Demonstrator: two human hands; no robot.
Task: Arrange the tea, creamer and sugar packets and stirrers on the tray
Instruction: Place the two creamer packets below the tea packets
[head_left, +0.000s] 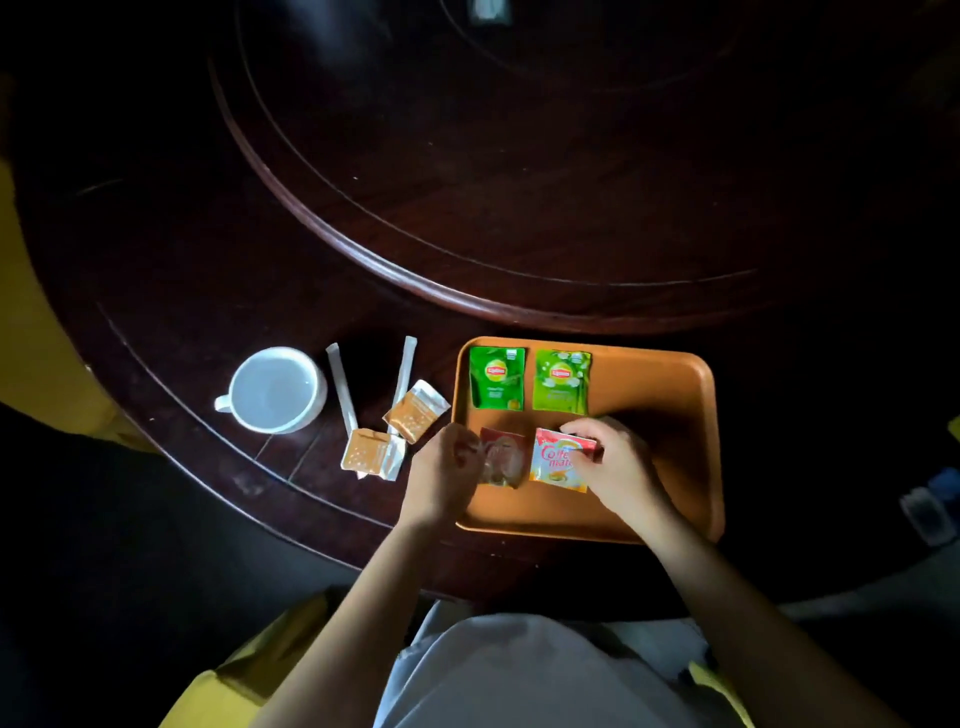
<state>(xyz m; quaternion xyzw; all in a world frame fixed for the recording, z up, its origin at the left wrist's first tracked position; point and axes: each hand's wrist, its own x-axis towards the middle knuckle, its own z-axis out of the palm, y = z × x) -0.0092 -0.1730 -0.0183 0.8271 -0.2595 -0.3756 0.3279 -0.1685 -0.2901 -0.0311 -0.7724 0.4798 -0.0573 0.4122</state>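
An orange tray (670, 395) lies on the dark table. Two green tea packets (496, 378) (561, 382) lie side by side along its far edge. Below them are two red creamer packets: the left one (503, 460) is blurred under the fingers of my left hand (441, 467), the right one (556, 462) is pinched at its right edge by my right hand (615, 460). Left of the tray, on the table, lie two brown sugar packets (415, 410) (366, 451) and two white wrapped stirrers (341, 387) (404, 376).
A white cup (274, 389), empty, stands left of the stirrers. A raised round turntable (467, 182) fills the table's middle behind the tray. Yellow chair parts show at the left and bottom. Small objects lie in the dark at the far right.
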